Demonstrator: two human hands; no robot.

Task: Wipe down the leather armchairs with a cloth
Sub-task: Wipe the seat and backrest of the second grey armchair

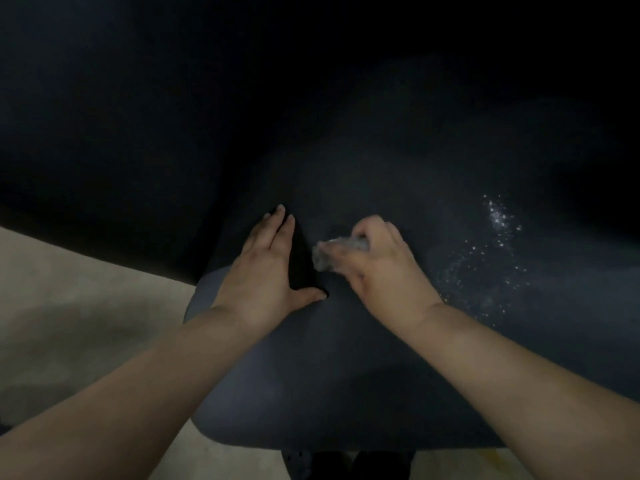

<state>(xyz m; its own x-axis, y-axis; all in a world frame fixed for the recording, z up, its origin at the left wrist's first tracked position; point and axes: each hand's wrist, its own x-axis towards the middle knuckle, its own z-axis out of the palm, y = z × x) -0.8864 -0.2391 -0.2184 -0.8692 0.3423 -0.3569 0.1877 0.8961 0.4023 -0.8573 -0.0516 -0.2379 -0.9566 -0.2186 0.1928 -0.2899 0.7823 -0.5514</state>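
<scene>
Dimly, at the left edge of the frame, I could see a pale floor [69, 306] running from mid-left down to the bottom, its surface blotchy and hard to read in the low light. Above it the upper left was almost black, and I could not tell what filled it.

Moving toward the centre, my left hand [266, 268] lay flat on the dark leather armchair [329, 375], fingers straight and together, thumb splayed out to the right, palm pressing the seat. The fingertips faded into shadow near a dark crease, so their ends were hard to make out. The forearm ran off the lower left corner.

Just right of it, near but apart, my right hand [377, 261] was curled around a grey cloth [329, 252], bunched and blurred, touching the leather at centre frame. Only a small wad showed beyond the knuckles; the rest was hidden in the grip.

Further right, a scatter of bright specks [498, 230] glinted on the leather; I could not tell whether they were droplets or dust. The chair's far parts melted into darkness at the upper right, its edges lost. At bottom centre, dark shapes under the seat's front edge were cut off by the frame and unclear.
</scene>
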